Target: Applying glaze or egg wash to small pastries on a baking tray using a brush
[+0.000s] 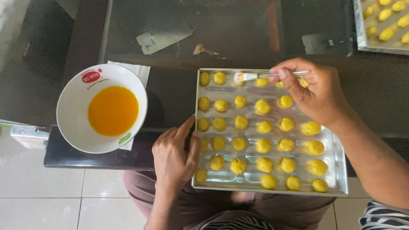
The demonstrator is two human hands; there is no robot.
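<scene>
While the left hand [175, 155] presses flat against the near left edge of the metal baking tray [339, 175], fingers spread and loose with nothing gripped, thumb pointing up along the rim, the right hand [315, 90] pinches a small pastry brush [255, 76] at the upper right of the tray. Its pale bristles rest on a dough ball [238, 81] in the top row. One tray sits in the centre of the frame, partly overhanging the edge of the dark glass-topped table [178, 96], and carries small yellow dough balls in six rows; about thirty-three can be counted, though the hands cover a few spots, so the total is not exact.

One white bowl [73, 110] stands to the left of the tray, holding a pool of orange-yellow beaten egg [113, 110]. It rests on a white paper napkin [140, 72]. A second tray [360, 29] shows in the upper right corner, cut off by the frame, with about eleven similar yellow balls visible. Two scraps of paper lie under the glass near the top centre.
</scene>
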